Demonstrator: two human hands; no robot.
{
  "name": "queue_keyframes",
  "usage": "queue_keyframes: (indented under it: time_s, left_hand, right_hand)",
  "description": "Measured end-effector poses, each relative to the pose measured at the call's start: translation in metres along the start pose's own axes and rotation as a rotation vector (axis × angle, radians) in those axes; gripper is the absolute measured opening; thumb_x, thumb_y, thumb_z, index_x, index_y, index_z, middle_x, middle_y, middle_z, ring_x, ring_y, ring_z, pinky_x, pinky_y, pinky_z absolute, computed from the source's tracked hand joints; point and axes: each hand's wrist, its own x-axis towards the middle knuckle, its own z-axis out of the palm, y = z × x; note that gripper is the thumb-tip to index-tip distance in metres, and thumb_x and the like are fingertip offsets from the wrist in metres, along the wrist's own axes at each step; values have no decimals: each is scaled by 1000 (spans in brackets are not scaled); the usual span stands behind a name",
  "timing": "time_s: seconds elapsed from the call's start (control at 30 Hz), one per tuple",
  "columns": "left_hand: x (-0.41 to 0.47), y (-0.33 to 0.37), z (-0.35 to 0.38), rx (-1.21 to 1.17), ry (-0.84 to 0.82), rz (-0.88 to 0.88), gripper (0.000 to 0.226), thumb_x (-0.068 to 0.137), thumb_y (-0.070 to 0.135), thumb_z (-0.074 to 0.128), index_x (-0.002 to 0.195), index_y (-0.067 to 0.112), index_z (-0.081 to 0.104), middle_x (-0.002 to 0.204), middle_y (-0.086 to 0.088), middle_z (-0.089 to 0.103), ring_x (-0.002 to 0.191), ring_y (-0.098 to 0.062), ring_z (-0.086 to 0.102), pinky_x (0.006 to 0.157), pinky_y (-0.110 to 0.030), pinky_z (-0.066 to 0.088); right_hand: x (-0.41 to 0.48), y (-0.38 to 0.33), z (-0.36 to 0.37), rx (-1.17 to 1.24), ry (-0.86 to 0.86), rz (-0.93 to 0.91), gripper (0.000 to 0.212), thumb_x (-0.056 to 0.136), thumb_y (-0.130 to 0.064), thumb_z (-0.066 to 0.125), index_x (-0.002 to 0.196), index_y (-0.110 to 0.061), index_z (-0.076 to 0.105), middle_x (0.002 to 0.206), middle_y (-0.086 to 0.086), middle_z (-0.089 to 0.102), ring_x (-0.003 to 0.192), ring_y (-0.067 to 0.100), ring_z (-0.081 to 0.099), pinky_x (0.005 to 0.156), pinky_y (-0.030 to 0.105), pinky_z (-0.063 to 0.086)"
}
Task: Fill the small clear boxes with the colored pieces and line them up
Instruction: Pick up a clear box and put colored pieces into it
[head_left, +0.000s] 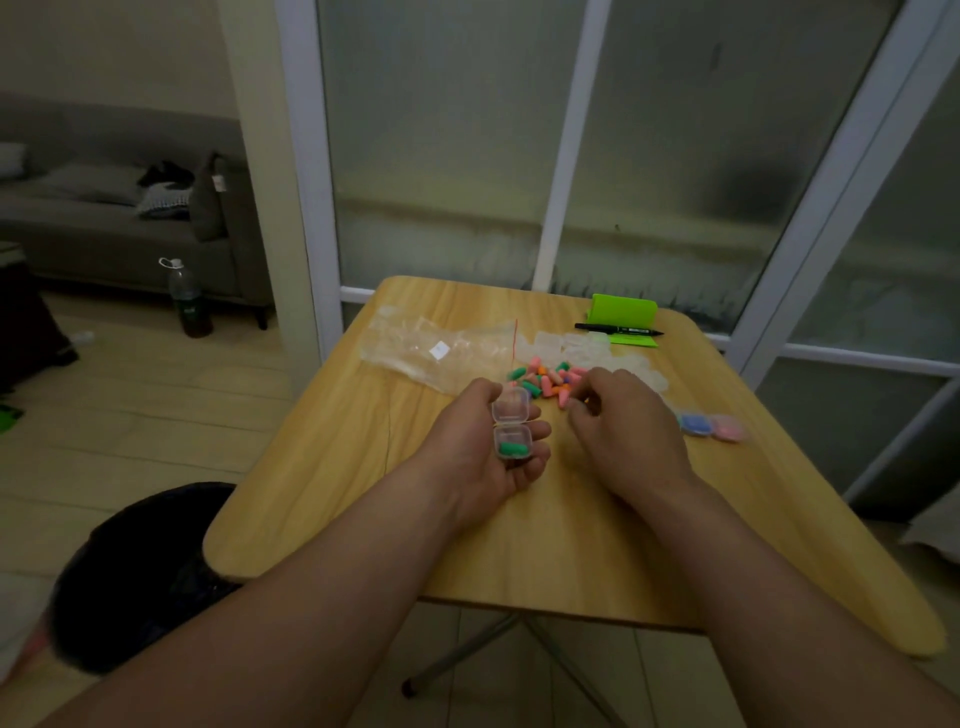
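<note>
Box (511, 431), lid hinged open, green pieces (514, 448) inside, cradled palm-up in left hand (483, 452) just on the near side of pile (550, 382), likely for short carries. Right hand (623, 423) curled over pile's near edge as if picking; gripping a piece or not, cannot tell. Filled boxes (711, 426) parked right of pile, seemingly starting the line.
</note>
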Motion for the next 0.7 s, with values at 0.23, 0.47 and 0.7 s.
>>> queue_keyframes:
  time_s: [0.23,0.47,0.7]
  left_hand:
    - [0,-1,-4,34,16,24,55,102,38,39,137,2,61,87,-10,64,67,-20,57,61,-29,47]
    - [2,-4,-2,14,-60,35,52,103,38,36,139,10,62,107,-12,67,75,-18,62,61,-27,53]
    - [5,-4,-2,-1,-108,27,54,100,31,38,143,4,59,113,-14,64,85,-21,63,78,-36,51]
  right_hand:
    - [-11,-10,-20,357,-10,76,12,92,-14,73,96,-23,66,88,-10,65,82,5,60,67,24,45]
    - [-26,-35,-25,414,-145,-80,9,91,-18,76,90,-24,71,89,-11,69,82,4,63,69,20,51]
    - [-27,-38,-20,226,-176,-159,2,89,-22,77,90,-23,75,91,-11,54,87,9,50,68,15,33]
